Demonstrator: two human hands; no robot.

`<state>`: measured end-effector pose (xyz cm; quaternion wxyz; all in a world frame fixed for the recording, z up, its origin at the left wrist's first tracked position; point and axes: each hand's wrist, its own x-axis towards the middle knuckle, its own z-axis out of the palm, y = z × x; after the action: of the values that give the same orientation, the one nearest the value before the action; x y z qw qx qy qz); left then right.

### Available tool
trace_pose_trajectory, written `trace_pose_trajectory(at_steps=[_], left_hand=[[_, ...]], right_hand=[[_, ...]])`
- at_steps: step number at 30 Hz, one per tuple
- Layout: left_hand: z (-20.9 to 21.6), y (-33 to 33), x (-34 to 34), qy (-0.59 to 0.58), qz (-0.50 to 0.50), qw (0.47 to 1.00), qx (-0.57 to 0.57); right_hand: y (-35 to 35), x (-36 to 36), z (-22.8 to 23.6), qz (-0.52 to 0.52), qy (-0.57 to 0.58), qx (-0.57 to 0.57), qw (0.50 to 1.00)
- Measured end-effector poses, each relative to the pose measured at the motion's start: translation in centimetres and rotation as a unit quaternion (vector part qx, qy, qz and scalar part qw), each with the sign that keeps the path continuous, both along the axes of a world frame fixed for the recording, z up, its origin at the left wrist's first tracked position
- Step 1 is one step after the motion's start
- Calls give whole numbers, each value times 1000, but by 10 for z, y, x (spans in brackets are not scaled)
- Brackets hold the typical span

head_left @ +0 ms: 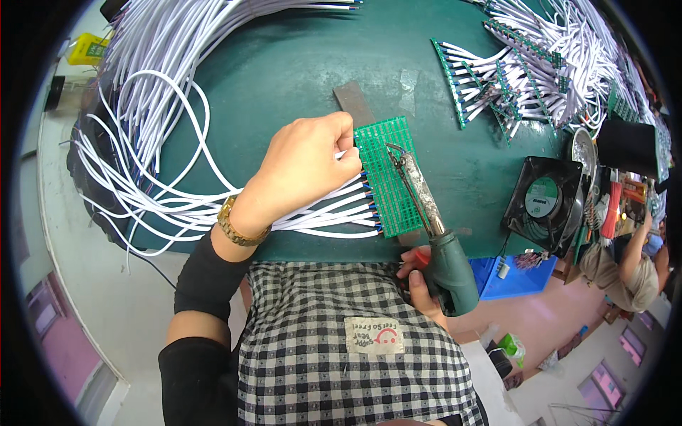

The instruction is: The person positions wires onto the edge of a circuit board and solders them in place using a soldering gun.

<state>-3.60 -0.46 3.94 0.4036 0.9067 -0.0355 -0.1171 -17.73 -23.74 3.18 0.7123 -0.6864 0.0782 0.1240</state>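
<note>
My left hand point(307, 167) presses on white wires point(320, 213) whose ends sit along the left edge of a green circuit board panel point(391, 188) on the dark green table mat point(284, 64). A gold watch band circles that wrist. My right hand point(420, 280) grips the dark green handle of a soldering iron point(426, 213). The iron's metal tip rests over the upper middle of the panel, just right of my left fingers.
A large bundle of white wires point(153, 92) spreads across the left of the mat. Finished green strips with wires point(526, 71) pile at the upper right. A black fan point(543, 199) and a blue tray point(518, 277) stand at the right. Another person point(629, 266) works beyond.
</note>
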Motion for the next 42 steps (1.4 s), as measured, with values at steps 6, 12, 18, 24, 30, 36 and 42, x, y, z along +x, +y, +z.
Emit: trace_pose_trajectory(at_steps=[6, 12, 18, 24, 30, 36, 42], left_hand=[[6, -3, -10, -45, 0, 999, 27], [10, -8, -44, -236, 40, 969, 56], [-1, -15, -45, -256, 29, 963, 76], [-7, -21, -44, -244, 33, 963, 114], [-10, -21, -36, -205, 29, 976, 65], [-8, -12, -26, -168, -28, 985, 29], [-13, -7, -18, -131, -57, 989, -24]], right_hand=[[-4, -2, -11, 12, -54, -17, 998], [3, 9, 8, 15, -47, -28, 998], [0, 6, -3, 33, -68, -71, 995], [-2, 8, -7, 63, -110, -123, 984], [0, 8, -4, 49, -81, -108, 990], [2, 6, 3, 2, -57, -35, 998], [-4, 3, -3, 39, -50, -101, 993]])
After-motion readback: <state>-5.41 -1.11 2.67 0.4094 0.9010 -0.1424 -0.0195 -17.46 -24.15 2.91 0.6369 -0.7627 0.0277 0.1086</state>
